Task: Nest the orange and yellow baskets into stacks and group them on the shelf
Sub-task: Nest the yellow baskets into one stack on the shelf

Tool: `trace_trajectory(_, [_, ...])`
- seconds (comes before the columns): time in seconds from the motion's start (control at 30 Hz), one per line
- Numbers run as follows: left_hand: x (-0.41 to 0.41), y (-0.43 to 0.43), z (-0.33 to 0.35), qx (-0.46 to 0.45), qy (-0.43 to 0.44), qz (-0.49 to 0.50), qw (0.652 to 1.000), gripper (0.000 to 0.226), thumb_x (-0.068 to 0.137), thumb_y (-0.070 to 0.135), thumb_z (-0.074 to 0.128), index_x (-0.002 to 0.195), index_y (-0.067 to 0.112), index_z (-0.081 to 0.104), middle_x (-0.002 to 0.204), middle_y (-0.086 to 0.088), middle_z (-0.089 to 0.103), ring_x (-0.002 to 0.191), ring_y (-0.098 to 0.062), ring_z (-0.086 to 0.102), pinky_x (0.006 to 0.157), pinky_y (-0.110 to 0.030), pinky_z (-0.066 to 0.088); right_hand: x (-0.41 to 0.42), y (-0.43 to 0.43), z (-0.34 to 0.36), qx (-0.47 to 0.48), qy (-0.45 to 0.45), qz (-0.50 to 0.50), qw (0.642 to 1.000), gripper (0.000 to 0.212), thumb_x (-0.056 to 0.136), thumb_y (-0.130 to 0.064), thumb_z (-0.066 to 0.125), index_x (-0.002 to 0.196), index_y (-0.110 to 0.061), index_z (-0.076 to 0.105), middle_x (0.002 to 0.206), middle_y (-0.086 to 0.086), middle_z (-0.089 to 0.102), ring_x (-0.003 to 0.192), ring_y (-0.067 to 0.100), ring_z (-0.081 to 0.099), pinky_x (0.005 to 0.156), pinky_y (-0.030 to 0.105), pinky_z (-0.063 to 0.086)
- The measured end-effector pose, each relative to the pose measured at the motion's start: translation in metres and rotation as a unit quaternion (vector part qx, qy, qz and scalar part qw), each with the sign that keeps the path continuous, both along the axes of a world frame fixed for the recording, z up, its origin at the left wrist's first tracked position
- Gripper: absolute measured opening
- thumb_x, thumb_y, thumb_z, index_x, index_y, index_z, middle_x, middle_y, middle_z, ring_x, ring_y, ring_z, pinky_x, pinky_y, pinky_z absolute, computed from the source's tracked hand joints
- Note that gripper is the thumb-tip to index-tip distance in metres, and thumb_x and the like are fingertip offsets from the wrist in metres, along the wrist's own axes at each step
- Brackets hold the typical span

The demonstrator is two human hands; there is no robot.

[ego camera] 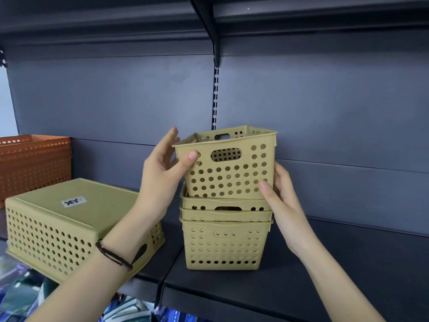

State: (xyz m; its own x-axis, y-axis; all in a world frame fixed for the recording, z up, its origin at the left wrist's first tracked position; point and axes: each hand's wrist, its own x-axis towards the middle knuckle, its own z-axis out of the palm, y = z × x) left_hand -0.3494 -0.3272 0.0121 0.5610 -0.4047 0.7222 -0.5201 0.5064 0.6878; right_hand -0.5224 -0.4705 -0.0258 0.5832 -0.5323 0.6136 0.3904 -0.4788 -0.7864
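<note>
Top basket sits between both hands, tilted, base just inside the yellow stack directly below; move is prob. straight down. Left hand closed on its left rim corner, right hand cupping lower right side, equally near. Flipped basket left of left wrist, orange stack beyond. Shelf bare to the right.

Small yellow baskets: four, namely one top basket partly seated in a nested stack showing three rims. Large yellow basket: one, inverted. Orange baskets: one nested stack, exact number cannot be determined. Hands: two, left and right.
</note>
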Motion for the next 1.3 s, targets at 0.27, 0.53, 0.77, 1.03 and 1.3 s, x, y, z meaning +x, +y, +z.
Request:
trace_trajectory(0.27, [-0.009,0.003,-0.016,0.023,-0.001,0.009,1.0,0.055,0.091,0.046,0.047,0.137,0.016,0.051,0.149,0.011,0.042,0.119,0.024,0.041,0.094,-0.003,0.038,-0.003,0.0,-0.008,-0.019,0.028,0.001,0.999,0.051,0.086,-0.045,0.06,0.133,-0.045,0.038,0.139,-0.019,0.052,0.132,0.0,0.044,0.113,0.044,0.034])
trace_trajectory(0.53, [-0.013,0.002,-0.022,0.061,0.004,-0.014,0.998,0.028,0.098,0.026,0.046,0.123,0.021,0.057,0.097,0.031,0.07,0.096,0.011,0.064,0.078,-0.009,0.048,-0.002,0.002,-0.021,0.001,0.041,-0.058,0.998,0.033,0.092,-0.034,0.058,0.12,-0.045,0.045,0.125,-0.026,0.056,0.116,-0.013,0.05,0.107,0.035,0.041])
trace_trajectory(0.77, [-0.012,0.005,-0.046,0.091,0.029,-0.034,0.995,0.069,0.087,0.044,0.061,0.148,0.031,0.032,0.13,0.007,0.062,0.122,-0.006,0.056,0.102,-0.026,0.042,0.002,0.004,-0.029,0.001,0.016,-0.071,0.997,0.067,0.085,-0.052,0.055,0.135,-0.055,0.01,0.148,-0.02,0.028,0.123,-0.023,0.032,0.099,0.011,0.034])
trace_trajectory(1.03, [-0.013,0.012,-0.063,0.101,0.045,-0.02,0.994,0.052,0.076,0.057,0.057,0.125,0.042,0.047,0.126,0.013,0.061,0.115,0.005,0.056,0.086,-0.005,0.043,0.004,0.016,-0.032,-0.044,0.001,-0.045,0.998,0.056,0.083,-0.041,0.055,0.129,-0.053,0.026,0.118,-0.045,0.048,0.113,-0.01,0.052,0.091,0.011,0.042])
trace_trajectory(1.3, [0.004,0.06,-0.041,0.204,-0.079,0.105,0.97,0.039,0.09,0.026,0.062,0.128,0.026,0.06,0.12,0.019,0.065,0.107,0.005,0.062,0.091,-0.005,0.044,0.006,0.02,-0.036,-0.024,-0.015,-0.049,0.998,0.074,0.074,-0.034,0.068,0.126,-0.058,0.022,0.13,-0.026,0.049,0.112,-0.011,0.055,0.087,0.005,0.044])
